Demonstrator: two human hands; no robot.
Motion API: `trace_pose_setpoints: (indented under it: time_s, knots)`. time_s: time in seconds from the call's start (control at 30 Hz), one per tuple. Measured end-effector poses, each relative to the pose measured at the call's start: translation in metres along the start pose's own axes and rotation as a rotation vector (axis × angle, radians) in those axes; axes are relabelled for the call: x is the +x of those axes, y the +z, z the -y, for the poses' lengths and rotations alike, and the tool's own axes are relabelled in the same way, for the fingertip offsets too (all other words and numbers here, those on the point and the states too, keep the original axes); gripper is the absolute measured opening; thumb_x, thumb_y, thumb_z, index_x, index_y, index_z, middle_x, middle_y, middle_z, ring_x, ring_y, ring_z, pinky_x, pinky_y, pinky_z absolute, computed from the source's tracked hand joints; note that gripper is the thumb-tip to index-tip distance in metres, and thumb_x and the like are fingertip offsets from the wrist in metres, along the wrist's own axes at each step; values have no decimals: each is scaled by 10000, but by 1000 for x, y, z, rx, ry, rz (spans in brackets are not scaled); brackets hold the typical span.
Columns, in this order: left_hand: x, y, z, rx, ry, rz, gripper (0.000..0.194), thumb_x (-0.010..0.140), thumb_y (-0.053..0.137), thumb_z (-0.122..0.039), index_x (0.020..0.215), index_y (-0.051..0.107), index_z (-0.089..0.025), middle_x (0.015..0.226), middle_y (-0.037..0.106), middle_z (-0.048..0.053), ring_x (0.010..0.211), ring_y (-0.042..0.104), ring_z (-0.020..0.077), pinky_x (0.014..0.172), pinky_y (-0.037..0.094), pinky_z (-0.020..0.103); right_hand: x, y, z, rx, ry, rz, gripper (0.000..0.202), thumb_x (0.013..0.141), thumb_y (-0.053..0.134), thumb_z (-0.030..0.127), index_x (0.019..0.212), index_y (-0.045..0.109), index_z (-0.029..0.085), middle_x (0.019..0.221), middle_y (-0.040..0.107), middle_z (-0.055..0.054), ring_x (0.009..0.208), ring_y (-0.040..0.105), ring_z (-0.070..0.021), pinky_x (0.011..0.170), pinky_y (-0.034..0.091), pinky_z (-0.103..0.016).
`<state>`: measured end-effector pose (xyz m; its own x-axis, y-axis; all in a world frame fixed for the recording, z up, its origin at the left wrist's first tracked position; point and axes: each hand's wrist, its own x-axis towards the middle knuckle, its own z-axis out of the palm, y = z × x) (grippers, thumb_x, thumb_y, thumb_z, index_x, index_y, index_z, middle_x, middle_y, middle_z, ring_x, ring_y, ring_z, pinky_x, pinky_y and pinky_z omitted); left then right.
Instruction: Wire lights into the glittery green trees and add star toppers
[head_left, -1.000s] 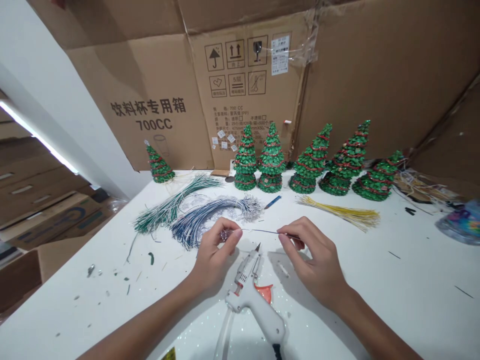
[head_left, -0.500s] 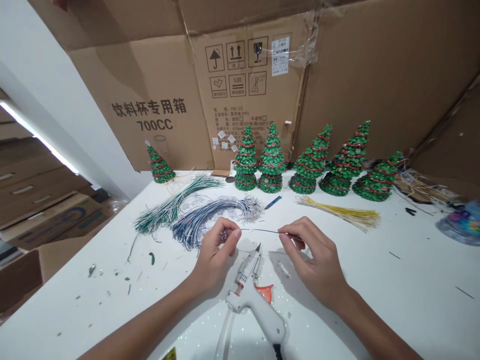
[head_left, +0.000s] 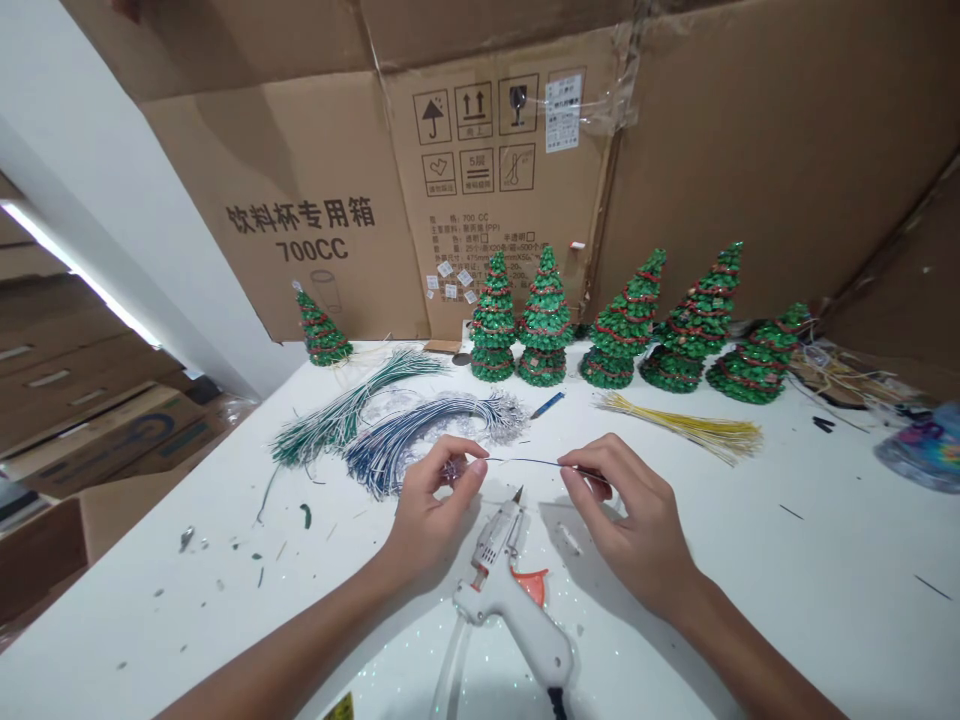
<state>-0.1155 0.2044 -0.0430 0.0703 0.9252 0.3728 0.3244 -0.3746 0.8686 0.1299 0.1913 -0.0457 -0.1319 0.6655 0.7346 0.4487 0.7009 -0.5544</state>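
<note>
Left hand (head_left: 431, 510) pinches one end of a thin blue wire (head_left: 521, 462), with a small glittery bit at its fingertips; right hand (head_left: 634, 520) pinches the other end; wire held taut between them, just above the white table (head_left: 787, 590); white glue gun (head_left: 514, 600) lies on the table below the wire, nozzle pointing up at it; blue wire bundle (head_left: 420, 435) just beyond left hand; green wire bundle (head_left: 337, 415) beside that; yellow wire bundle (head_left: 686, 425) beyond right hand; green cone trees (head_left: 622, 325) lined up along the cardboard box (head_left: 360, 200).
</note>
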Motion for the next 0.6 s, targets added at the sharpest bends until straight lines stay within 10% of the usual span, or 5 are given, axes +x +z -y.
trace_pose_setpoints:
  time_s: [0.6]
  knots:
    - [1,2,-7,74,1,7,186,992,717,-387,901,747,-227,743,650,-27,656,510,138,666,391,302,0,0,-1,1,3,11,193,1072,617,42,1101,689,218,903,614,8,722,502,-141,663,434,-312]
